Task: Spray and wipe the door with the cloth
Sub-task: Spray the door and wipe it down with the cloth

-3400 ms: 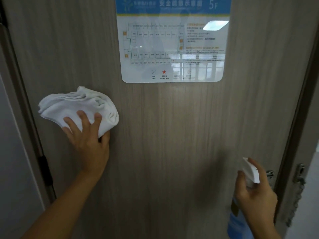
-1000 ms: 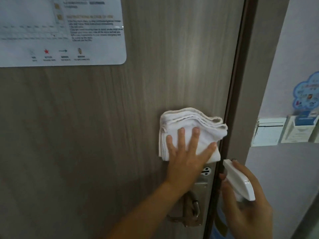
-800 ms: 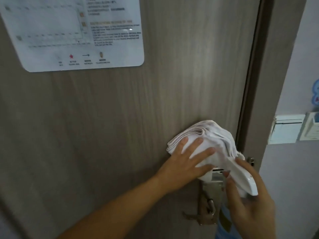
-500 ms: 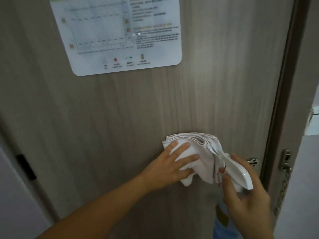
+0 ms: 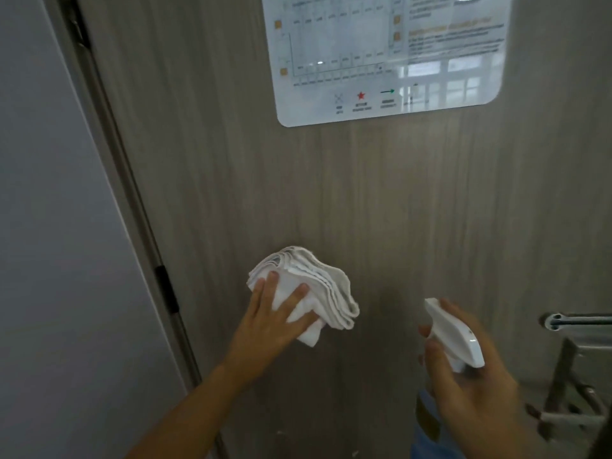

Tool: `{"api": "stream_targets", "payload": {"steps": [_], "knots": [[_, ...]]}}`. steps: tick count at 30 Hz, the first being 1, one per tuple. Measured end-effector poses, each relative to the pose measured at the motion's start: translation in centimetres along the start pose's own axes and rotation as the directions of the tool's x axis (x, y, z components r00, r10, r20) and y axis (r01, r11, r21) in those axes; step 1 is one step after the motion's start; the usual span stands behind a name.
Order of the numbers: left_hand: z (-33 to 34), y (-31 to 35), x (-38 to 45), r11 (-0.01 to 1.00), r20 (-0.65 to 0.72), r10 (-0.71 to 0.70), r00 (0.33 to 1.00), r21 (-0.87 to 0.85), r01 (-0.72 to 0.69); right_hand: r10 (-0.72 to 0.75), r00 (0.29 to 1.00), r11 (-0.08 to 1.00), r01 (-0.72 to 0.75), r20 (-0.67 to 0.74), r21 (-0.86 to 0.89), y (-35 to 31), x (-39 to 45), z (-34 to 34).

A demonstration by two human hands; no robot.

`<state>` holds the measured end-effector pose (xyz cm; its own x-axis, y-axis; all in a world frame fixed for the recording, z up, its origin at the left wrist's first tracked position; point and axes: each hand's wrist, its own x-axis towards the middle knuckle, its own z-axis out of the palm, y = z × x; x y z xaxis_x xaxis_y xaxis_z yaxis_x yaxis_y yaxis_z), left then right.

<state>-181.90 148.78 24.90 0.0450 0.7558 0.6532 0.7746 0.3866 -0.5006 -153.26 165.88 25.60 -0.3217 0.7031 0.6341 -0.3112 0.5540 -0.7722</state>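
Note:
A grey wood-grain door (image 5: 381, 200) fills the view. My left hand (image 5: 268, 323) presses a folded white cloth (image 5: 318, 293) flat against the door, fingers straight and spread on it, at lower centre. My right hand (image 5: 470, 385) grips a spray bottle with a white trigger head (image 5: 453, 332), held off the door to the right of the cloth, nozzle toward the door. The bottle's blue body is mostly hidden under my hand.
A white evacuation plan sign (image 5: 387, 58) is stuck on the door above. The metal lever handle and lock plate (image 5: 576, 362) sit at the right edge. The dark door frame with a hinge (image 5: 167, 289) and a pale wall (image 5: 56, 226) lie to the left.
My left hand has slid the cloth leftward across the door, away from the handle and latch edge. The right hand with the spray bottle stays low on the right.

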Motion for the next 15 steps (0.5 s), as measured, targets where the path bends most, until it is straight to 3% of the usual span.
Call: {"api": "stream_targets", "payload": {"steps": [4,6,10,13,15], "knots": [[0.7,-3.1,-5.2,0.983,-0.015,-0.181,0.983,-0.017,0.181,-0.008,1.000,0.997,0.006,0.030,0.075,0.2,-0.8,2.5],[0.5,-3.5,-7.2,0.940,0.009,-0.337,0.941,-0.046,0.337,-0.017,0.999,0.996,0.012,0.048,0.085,0.0,-1.0,3.6],[-0.2,-2.8,-8.6,0.707,0.076,-0.671,0.738,-0.237,0.667,-0.024,0.998,0.997,0.020,0.061,0.078,-0.2,-1.4,5.0],[-1.4,-3.6,-7.4,0.530,0.035,-0.818,0.573,-0.339,0.777,-0.021,0.997,0.998,0.016,0.079,0.066,-0.1,-1.7,5.5],[-1.8,-4.7,-6.1,0.461,0.045,-0.868,0.494,-0.293,0.837,-0.021,0.996,0.998,0.016,0.086,0.053,0.2,-1.7,5.7]]}}
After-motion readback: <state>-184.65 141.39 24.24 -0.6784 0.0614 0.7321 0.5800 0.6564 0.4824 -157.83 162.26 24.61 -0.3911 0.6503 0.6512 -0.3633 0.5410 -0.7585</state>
